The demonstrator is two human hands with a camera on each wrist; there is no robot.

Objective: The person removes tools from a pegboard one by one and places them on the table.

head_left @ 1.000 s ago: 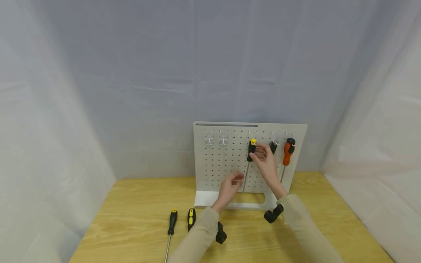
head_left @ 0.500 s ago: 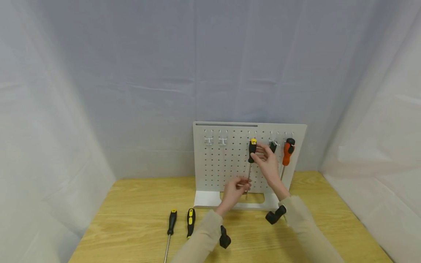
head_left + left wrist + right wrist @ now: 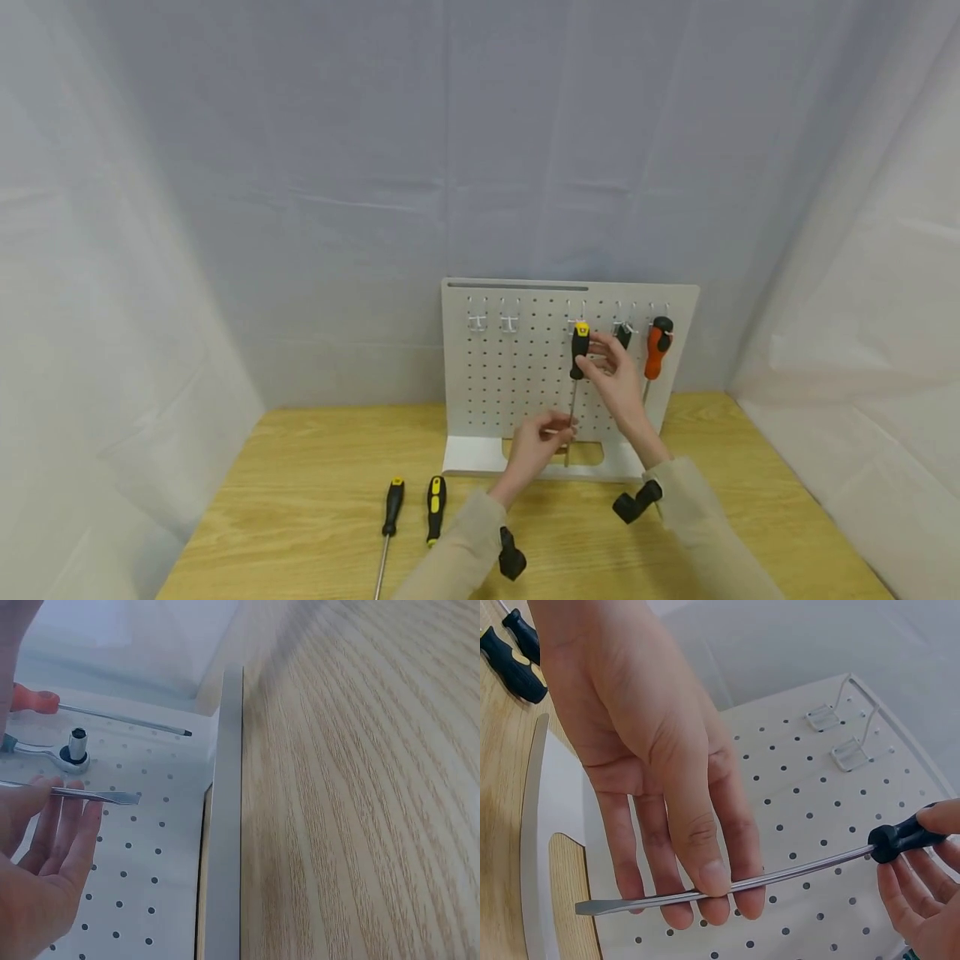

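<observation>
A flathead screwdriver [image 3: 580, 350] with a black handle and yellow end is held nearly upright before the pegboard [image 3: 517, 375]. My right hand [image 3: 617, 379] grips its handle. Lower down, my left hand [image 3: 532, 446] pinches the metal shaft [image 3: 810, 868] between thumb and fingers, close to the flat tip [image 3: 120, 798]. Just behind the handle's yellow end shows a wire hook [image 3: 573, 323]; whether they touch I cannot tell. Right of it hang a ratchet wrench [image 3: 56, 753], partly hidden by my right hand in the head view, and an orange-handled screwdriver [image 3: 657, 348].
Two wire hooks, one [image 3: 477, 320] beside another [image 3: 510, 320], sit at the board's upper left. On the wooden table [image 3: 315, 450] lie a black-and-yellow screwdriver [image 3: 393, 507] and a second black-and-yellow handle [image 3: 436, 508], near my left sleeve. Pale sheets [image 3: 337, 208] hang behind and at the sides.
My left hand, apart from the shaft a second ago, has moved right and now pinches it. The screwdriver's handle has shifted slightly down and right, away from the hook, with my right hand still holding it.
</observation>
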